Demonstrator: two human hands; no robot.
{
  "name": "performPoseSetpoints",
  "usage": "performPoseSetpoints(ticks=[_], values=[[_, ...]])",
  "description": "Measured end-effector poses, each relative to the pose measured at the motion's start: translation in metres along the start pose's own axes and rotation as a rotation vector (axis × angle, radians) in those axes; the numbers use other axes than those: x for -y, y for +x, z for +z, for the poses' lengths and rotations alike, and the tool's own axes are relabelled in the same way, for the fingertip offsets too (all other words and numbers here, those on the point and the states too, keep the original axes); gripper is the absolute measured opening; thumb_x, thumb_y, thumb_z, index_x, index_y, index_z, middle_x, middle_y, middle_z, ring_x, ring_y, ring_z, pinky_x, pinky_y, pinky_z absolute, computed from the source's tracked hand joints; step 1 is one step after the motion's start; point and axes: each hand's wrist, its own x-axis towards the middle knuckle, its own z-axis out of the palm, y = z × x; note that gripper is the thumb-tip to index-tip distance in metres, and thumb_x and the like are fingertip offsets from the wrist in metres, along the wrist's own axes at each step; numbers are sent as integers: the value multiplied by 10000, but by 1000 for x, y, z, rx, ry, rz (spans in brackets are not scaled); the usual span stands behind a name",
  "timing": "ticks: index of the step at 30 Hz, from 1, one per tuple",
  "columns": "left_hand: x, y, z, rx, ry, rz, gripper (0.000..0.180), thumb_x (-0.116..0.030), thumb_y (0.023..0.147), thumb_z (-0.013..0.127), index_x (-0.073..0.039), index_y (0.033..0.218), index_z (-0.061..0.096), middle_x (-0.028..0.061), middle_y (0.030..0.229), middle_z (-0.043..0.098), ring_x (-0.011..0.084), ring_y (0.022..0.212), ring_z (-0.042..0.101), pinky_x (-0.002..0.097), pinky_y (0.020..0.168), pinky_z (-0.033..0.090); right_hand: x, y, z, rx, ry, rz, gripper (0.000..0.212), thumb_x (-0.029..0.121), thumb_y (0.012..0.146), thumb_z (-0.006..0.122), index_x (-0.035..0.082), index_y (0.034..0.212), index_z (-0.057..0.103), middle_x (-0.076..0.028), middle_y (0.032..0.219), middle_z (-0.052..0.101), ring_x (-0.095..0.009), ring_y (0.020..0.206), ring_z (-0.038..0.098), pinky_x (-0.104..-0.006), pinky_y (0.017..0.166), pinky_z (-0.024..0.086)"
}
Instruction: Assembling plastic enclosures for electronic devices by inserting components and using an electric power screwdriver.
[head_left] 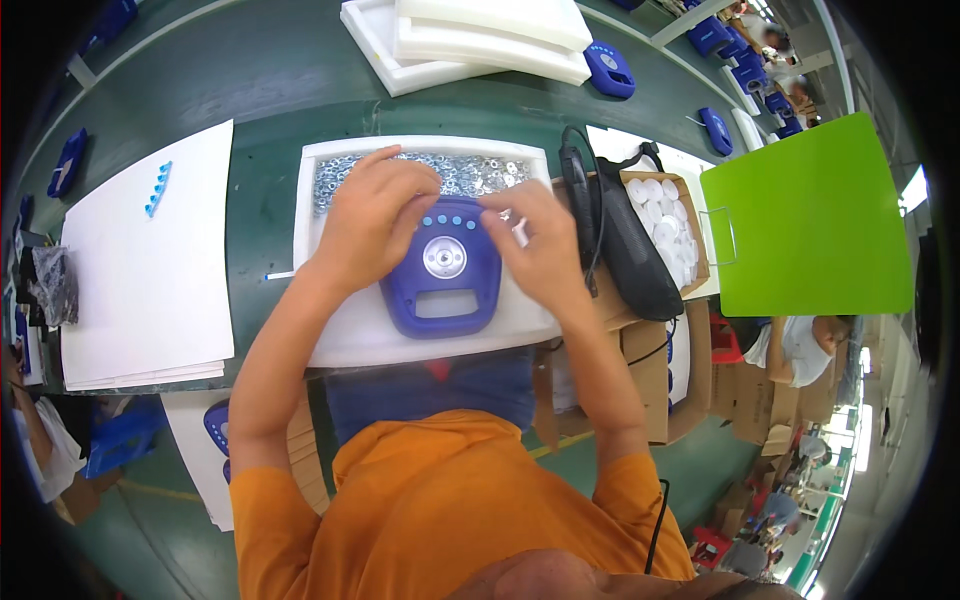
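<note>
A blue plastic housing [443, 301] with a handle cut-out lies on a white foam tray [345, 340] in front of me. A round silver disc [445, 257] sits at its middle, and a row of light-blue buttons [442, 219] runs along its top. My left hand [378, 212] is at the housing's upper left corner, fingers curled toward the thumb. At the upper right corner my right hand [538, 238] has thumb and forefinger close together, slightly blurred. Whatever either hand may pinch is too small to make out. Many small metal parts [463, 172] fill the tray's far compartment.
On the left lie white sheets [150, 270] with a blue button strip [158, 190]. Right of the tray are a black case [640, 255] with cables, a box of white discs [660, 215] and a green board [810, 215]. Foam blocks [470, 45] stand at the back.
</note>
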Motion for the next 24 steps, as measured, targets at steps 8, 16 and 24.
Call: performPoseSetpoints(ticks=[8,16,24], values=[[-3,2,-24,-5,-190,-240,108,24,1036,744,18,1140,775,136,1140,833,281,1095,790,359,990,594,-63,4,-59,39,-420,175,112,97,991,822,43,1087,847,-86,920,670,-223,779,657,-355,732,530],[3,-2,-14,-46,-95,-149,86,-4,993,783,-19,1073,756,135,1050,805,371,1019,775,453,900,597,-60,1,-40,158,-738,34,91,180,964,851,104,1002,819,-79,1084,688,-315,1093,726,-467,887,624],[4,-5,-10,-33,-54,-135,89,-20,988,794,-29,1066,751,134,1047,798,386,1007,766,468,893,593,-62,6,-41,322,-843,15,118,192,971,835,100,1039,807,-95,1107,674,-329,1144,708,-492,898,632]])
